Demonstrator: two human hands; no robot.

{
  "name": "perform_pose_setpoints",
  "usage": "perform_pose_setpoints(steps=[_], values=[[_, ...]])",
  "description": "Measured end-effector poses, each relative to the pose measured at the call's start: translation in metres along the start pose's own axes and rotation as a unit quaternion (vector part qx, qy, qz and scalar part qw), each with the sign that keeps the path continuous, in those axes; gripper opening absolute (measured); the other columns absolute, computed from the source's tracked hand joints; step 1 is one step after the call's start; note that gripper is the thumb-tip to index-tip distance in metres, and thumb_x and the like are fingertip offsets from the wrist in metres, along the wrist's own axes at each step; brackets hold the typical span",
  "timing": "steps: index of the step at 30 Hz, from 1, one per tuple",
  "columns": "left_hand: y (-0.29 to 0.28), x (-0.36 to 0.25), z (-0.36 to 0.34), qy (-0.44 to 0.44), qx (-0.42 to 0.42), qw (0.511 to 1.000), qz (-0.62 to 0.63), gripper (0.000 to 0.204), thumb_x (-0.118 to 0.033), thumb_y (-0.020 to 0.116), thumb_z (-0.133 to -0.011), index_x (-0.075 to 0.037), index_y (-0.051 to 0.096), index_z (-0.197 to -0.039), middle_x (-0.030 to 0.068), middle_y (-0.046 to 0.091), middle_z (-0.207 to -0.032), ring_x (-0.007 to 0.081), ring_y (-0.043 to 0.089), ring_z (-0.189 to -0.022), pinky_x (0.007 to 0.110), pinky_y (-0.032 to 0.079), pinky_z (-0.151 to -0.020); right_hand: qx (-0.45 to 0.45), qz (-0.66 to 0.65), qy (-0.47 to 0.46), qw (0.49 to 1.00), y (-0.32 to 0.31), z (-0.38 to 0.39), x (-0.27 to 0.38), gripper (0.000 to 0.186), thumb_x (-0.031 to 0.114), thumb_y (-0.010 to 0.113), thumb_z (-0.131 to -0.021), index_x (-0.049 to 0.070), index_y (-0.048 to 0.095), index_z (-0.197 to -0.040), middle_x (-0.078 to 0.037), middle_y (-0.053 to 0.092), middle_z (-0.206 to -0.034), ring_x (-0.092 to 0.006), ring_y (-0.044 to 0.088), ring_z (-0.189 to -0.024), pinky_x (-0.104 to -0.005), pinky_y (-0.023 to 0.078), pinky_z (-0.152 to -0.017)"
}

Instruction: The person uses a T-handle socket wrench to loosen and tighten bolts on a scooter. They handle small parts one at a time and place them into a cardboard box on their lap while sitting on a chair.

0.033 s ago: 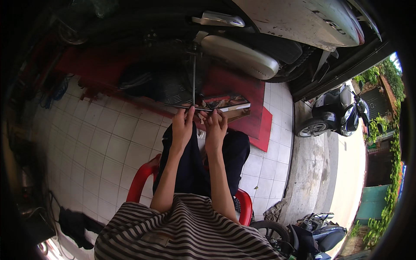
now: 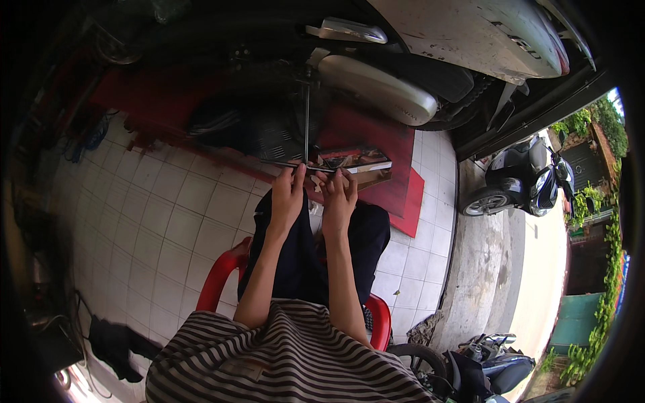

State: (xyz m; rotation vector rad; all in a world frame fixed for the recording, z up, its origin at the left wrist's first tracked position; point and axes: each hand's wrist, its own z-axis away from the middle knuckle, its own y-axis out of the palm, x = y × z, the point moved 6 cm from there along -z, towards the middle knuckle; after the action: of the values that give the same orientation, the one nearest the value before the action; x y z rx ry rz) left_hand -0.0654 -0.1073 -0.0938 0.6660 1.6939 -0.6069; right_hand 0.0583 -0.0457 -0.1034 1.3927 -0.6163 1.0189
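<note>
A long T-handle wrench (image 2: 307,124) runs from the dark lower side of a motorbike (image 2: 383,87) back toward me. Its crossbar lies sideways just beyond my knees. My left hand (image 2: 287,196) grips the crossbar close to where the shaft meets it. At the bar's right part, the bent fingers of my right hand (image 2: 338,201) close on it, somewhat spread. Shadow hides the wrench's far end at the bike. Just beyond my right hand sits an open box (image 2: 373,176) with dark items in it.
I sit on a red plastic chair (image 2: 225,272) on white floor tiles (image 2: 171,235). The bike stands over a red platform (image 2: 396,151). A dark cloth (image 2: 117,346) lies at the lower left. Parked motorbikes (image 2: 524,174) stand outside at the right.
The view has shifted slightly, so the bike and wrench appear a little farther right and lower. My right fingers look slightly more raised and apart. Both hands stay at the crossbar.
</note>
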Motion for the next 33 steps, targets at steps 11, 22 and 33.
perform_pose_setpoints(steps=[11,22,33], values=[[-0.010,0.006,0.000,-0.012,-0.029,0.999,-0.030,0.054,-0.038,0.056,-0.104,0.004,0.051,-0.071,0.0165,0.052,-0.057,0.0197,0.045,-0.050,0.039,0.035,-0.051,0.066,0.083,-0.042,0.994,0.025,0.006,0.030,0.021,0.018,0.059,-0.104,-0.002,0.060,-0.110,-0.006,0.065,-0.101,-0.0141,0.067,-0.099,-0.0277,0.052,-0.086],[-0.017,0.011,0.000,-0.039,-0.015,0.996,-0.083,0.057,-0.047,0.056,-0.101,0.000,0.068,-0.071,0.0107,0.062,-0.056,0.0219,0.063,-0.051,0.036,0.044,-0.052,0.051,0.166,-0.201,0.964,0.057,0.015,0.054,0.018,0.011,0.064,-0.100,-0.005,0.059,-0.107,-0.007,0.068,-0.086,-0.0116,0.069,-0.078,-0.0241,0.053,-0.068],[-0.034,0.007,0.004,-0.125,-0.049,0.987,-0.085,0.049,-0.047,0.066,-0.095,-0.008,0.073,-0.066,0.0008,0.050,-0.042,0.0111,0.051,-0.038,0.031,0.035,-0.044,0.056,0.331,-0.297,0.894,0.066,0.009,0.053,0.013,0.004,0.073,-0.091,-0.005,0.065,-0.096,-0.009,0.069,-0.081,-0.0136,0.071,-0.070,-0.0256,0.050,-0.063]])
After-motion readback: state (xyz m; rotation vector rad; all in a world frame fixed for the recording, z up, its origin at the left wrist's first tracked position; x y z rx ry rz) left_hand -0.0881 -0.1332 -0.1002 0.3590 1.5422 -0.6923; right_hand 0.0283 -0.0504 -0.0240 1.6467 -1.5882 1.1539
